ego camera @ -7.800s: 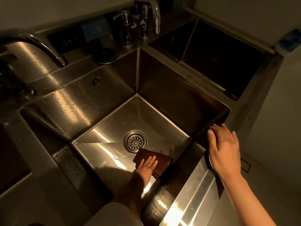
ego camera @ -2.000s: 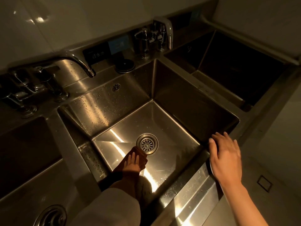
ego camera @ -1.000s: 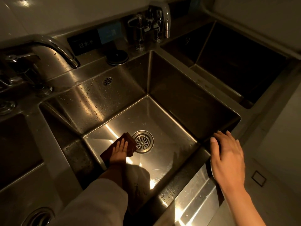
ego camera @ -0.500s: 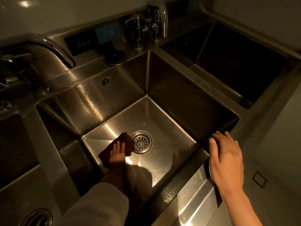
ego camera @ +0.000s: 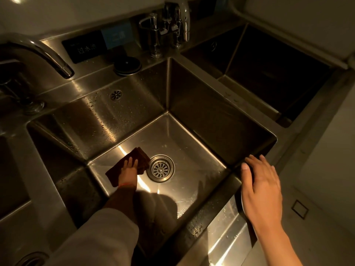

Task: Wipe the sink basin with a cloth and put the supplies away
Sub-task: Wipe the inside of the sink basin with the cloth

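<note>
A deep steel sink basin (ego camera: 192, 135) fills the middle of the view, with a round drain strainer (ego camera: 160, 168) in its floor. A folded dark brown cloth (ego camera: 141, 155) lies flat on the basin floor just left of the drain. My left hand (ego camera: 129, 170) presses down on the cloth with fingers spread over it, the arm reaching in from the near side. My right hand (ego camera: 259, 187) rests flat on the sink's front right rim, fingers apart, holding nothing.
A curved faucet (ego camera: 48, 58) arches in at the left, and a second tap set (ego camera: 172, 22) stands at the back. A round black cap (ego camera: 127, 65) sits on the rear ledge. Further basins lie at the right (ego camera: 269, 70) and left (ego camera: 11, 179).
Over the last second my left hand has slid the cloth a short way toward the back, staying beside the drain. Earlier it was wiping in front of the drain. My right hand has stayed on the rim.
</note>
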Motion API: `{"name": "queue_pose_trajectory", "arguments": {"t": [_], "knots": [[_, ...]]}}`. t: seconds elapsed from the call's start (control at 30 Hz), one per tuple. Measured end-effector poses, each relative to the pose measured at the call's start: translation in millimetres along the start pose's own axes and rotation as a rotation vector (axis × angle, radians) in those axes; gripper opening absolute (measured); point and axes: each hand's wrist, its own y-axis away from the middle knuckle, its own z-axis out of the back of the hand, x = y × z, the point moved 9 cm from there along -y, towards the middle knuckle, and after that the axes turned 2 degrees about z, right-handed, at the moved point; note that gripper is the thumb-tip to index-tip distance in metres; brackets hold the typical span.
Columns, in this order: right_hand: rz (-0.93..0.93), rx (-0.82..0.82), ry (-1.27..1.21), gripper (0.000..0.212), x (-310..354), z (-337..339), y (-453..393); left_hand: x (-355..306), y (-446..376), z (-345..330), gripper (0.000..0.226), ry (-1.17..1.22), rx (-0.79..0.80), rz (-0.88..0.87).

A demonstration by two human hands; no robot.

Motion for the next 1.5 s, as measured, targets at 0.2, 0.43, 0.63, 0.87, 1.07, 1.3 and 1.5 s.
{"name": "queue_pose_trajectory", "arguments": {"t": [0.2,0.43,0.63,0.87,1.07,1.3,1.5], "knots": [[-0.005,0.006,-0.011,0.044,-1,0,0,-1,4,7,0.06,-0.005,-0.012,-0.027],[-0.008,0.011,-0.013,0.046,1,1,0,-1,12,18,0.054,-0.05,-0.003,-0.059],[-0.008,0.026,-0.014,0.044,4,1,1,-1,19,39,0.051,-0.025,-0.013,-0.078],[0.013,0.042,0.019,0.032,8,2,2,-30,39,70,0.05,-0.015,-0.042,-0.179],[0.151,0.083,0.165,0.029,29,3,7,-60,67,105,0.072,-0.07,-0.093,-0.318],[0.287,0.098,0.246,0.031,72,9,15,-80,108,157,0.068,-0.007,-0.206,-0.487],[0.319,0.088,0.227,0.033,94,13,21,-86,143,197,0.068,0.059,-0.289,-0.557]]}}
